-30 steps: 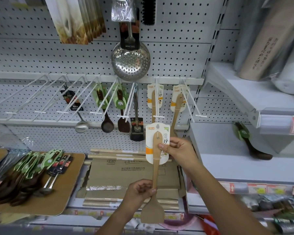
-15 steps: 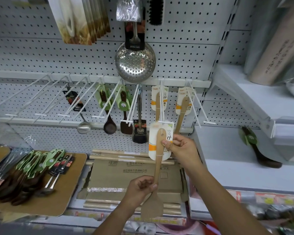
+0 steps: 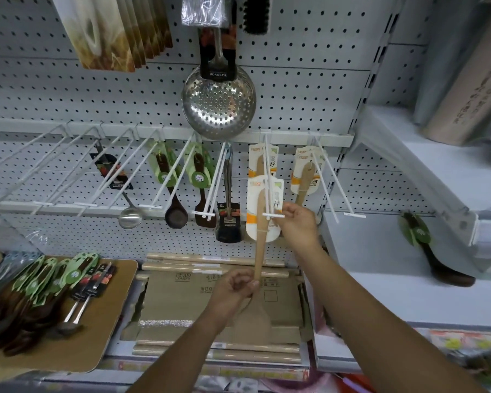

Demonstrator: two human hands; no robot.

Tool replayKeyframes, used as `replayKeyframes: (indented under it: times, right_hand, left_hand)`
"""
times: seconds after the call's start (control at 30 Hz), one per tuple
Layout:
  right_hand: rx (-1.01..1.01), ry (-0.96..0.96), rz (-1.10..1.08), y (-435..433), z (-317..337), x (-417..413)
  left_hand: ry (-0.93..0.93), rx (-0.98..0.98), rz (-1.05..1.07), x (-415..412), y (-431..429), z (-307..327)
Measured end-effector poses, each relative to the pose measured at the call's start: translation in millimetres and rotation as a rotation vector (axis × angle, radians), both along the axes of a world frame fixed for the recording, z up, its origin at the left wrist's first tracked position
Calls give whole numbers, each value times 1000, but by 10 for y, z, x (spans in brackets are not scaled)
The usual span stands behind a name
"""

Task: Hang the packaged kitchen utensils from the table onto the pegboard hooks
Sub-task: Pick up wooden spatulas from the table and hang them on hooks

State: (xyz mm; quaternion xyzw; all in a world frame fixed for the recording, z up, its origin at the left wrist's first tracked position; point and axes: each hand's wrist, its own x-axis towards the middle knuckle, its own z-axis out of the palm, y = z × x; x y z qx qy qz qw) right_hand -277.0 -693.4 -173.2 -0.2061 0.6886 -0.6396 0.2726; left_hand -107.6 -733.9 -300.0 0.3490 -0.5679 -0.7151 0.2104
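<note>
A wooden spatula (image 3: 259,251) on a white and orange card (image 3: 253,211) is up at the front end of a white pegboard hook (image 3: 270,191). My right hand (image 3: 296,225) pinches the card's right edge beside the hook's tip. My left hand (image 3: 234,290) grips the spatula's handle just above the blade. Further back on the same hook hangs another carded spatula (image 3: 260,161). A wooden table (image 3: 102,321) at the lower left holds several green-carded dark spoons (image 3: 40,282) and black-carded metal utensils (image 3: 92,282).
A steel skimmer (image 3: 219,104) hangs above. Neighbouring hooks carry a carded spatula (image 3: 305,177), a black turner (image 3: 228,217), dark spoons (image 3: 176,214) and a ladle (image 3: 129,217); several hooks at the left are bare. Flat cardboard (image 3: 199,304) lies below. A dark spoon (image 3: 434,256) lies on the right shelf.
Both hands have raised the carded spatula toward the pegboard; its card has gone from below the hook's tip up to the tip.
</note>
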Motion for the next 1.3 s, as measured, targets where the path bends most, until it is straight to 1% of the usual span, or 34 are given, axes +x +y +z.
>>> replayKeyframes:
  times: [0.2, 0.4, 0.5, 0.57, 0.67, 0.8, 0.87, 0.93, 1.0, 1.07, 1.17, 1.3]
  right_hand:
    - [50, 46, -57, -503, -33, -350]
    - [107, 91, -82, -789, -33, -590]
    - [153, 135, -108, -870, -64, -668]
    - [169, 147, -121, -904, -63, -695]
    - [191, 185, -139, -942, -70, -738]
    - [223, 231, -117, -903, -94, -751]
    - [251, 271, -96, -816, -97, -731]
    - [326, 301, -50, -675, -83, -699]
    - [398, 332, 3, -499, -53, -692]
    - [457, 413, 56, -319, -14, -682]
    - [514, 517, 145, -113, 23, -627]
    - [603, 785, 400, -33, -42, -383]
  left_hand:
    - [-38, -112, -5, -440, -423, 122]
    - [-96, -150, -19, -711, -717, 85]
    - [-133, -138, -11, -819, -817, 46]
    - [-156, -164, -38, -903, -863, 84]
    - [-239, -239, -95, -1005, -927, 90]
    - [-248, -132, -103, -1022, -1048, 65]
    - [-267, -156, -110, -969, -1050, 76]
    - [-300, -235, -113, -893, -1002, 153]
    - [-335, -355, -130, -777, -941, 234]
    - [-400, -510, -127, -589, -898, 346]
    - [-545, -676, -96, -246, -940, 441]
    - [-746, -851, -23, 327, -901, 600]
